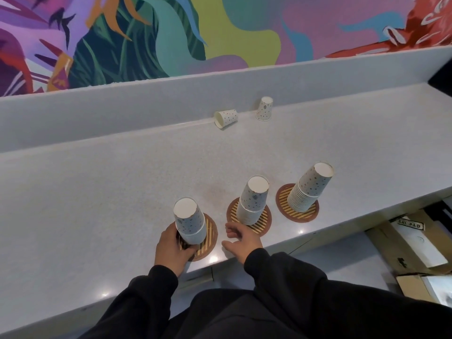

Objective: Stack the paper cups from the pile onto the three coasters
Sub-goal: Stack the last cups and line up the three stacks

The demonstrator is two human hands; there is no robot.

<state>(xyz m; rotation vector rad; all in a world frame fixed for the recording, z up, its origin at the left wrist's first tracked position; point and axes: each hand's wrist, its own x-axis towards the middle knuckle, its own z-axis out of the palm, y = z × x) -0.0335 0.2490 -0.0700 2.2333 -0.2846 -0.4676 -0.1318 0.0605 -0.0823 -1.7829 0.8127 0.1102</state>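
Note:
Three round striped coasters lie near the counter's front edge, each bearing an upside-down stack of dotted paper cups: left stack on the left coaster, middle stack on the middle coaster, right stack on the right coaster. My left hand grips the base of the left stack. My right hand hovers just in front of the middle coaster, fingers loosely curled, holding nothing. Two loose cups remain at the back: one lying on its side, one upside down.
The grey speckled counter ends in a raised ledge under a colourful mural. Cardboard boxes sit on the floor below the counter's right front edge.

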